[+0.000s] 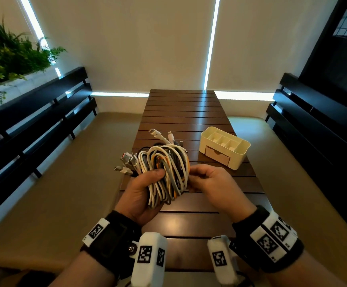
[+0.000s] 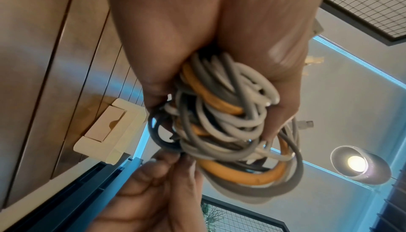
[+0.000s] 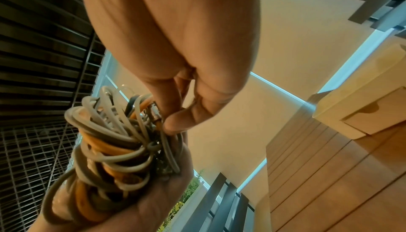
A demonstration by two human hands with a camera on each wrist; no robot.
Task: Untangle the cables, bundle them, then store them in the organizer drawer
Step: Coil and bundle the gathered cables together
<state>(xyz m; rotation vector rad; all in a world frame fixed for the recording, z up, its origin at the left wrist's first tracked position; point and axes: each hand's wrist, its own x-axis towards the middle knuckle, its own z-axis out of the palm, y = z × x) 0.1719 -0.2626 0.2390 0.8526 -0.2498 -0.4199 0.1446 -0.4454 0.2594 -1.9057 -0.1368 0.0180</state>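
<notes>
- From my remote seat I take the organizer [image 1: 224, 149] as the landmark; everything below is placed against it.
- Well to the left of the organizer, my left hand [image 1: 141, 195] grips the cable bundle [image 1: 166, 175], fingers and thumb curled round its lower half, lifted above the surface [image 1: 189, 112].
- The bundle is a thick coil of white, grey, orange and black cords; a fan of plugs [image 1: 127, 164] sticks out on the side far from the organizer, and a few more poke up at the top.
- Between the bundle and the organizer, my right hand [image 1: 207, 181] pinches something at the bundle's edge; the right wrist view shows thumb and fingertips [image 3: 175, 122] closed on a strand or connector, but I cannot tell which.
- I judge untangling largely done and bundling under way: the loops lie gathered, yet I see no tie or wrap securing them.
- The organizer stands on the surface, its top compartments bare.
- Its drawer [image 1: 217, 155] looks closed, so opening it and storing the bundle remain.
</notes>
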